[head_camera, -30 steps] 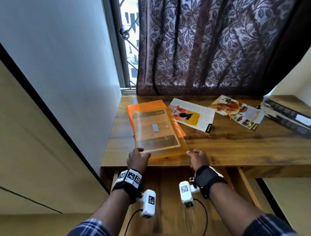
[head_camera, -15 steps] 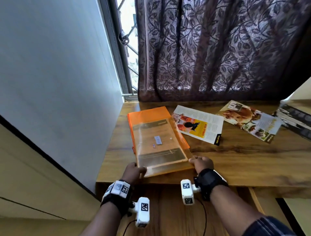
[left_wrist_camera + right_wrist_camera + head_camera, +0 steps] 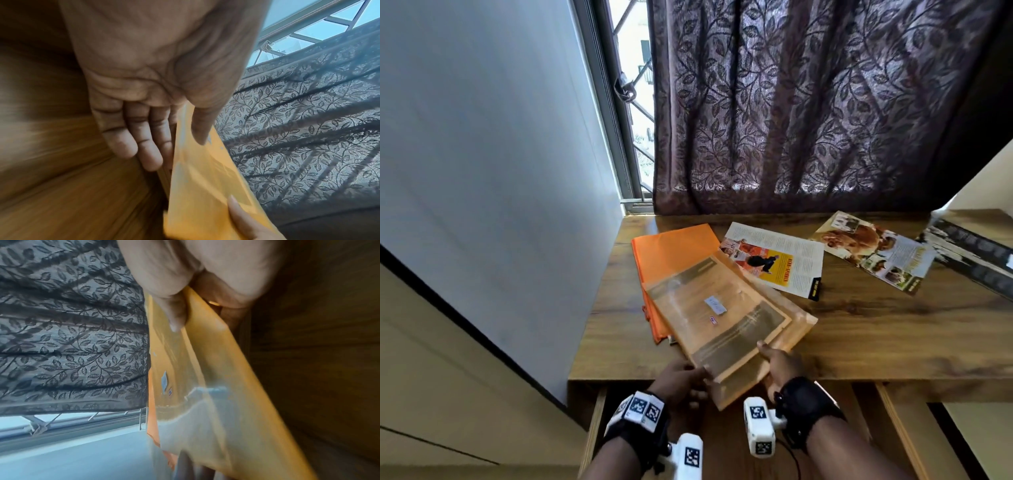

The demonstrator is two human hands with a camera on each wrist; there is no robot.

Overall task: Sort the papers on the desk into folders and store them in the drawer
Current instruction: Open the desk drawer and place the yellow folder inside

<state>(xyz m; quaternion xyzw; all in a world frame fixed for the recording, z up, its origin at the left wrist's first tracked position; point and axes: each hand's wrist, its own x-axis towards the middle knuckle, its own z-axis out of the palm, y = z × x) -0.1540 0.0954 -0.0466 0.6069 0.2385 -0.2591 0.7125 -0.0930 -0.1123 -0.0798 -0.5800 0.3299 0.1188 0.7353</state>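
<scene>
Folders [image 3: 726, 318]: 2; loose papers [image 3: 774, 258]: 3

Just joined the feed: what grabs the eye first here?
The translucent orange folder, pulled askew over the desk's front edge, gripped by the left hand and right hand. A solid orange folder lies beneath it; loose magazine pages lie behind to the right, before a leaf-patterned curtain.

The dark booklet [image 3: 972, 255] at the right edge of the head view is cut off. The print on the sheet inside the translucent folder [image 3: 722, 311] is too blurred to read — its lower corner hides the fingertips of both hands. The drawer [image 3: 726, 442] along the bottom edge lies mostly behind the wrists — its contents cannot be told.
</scene>
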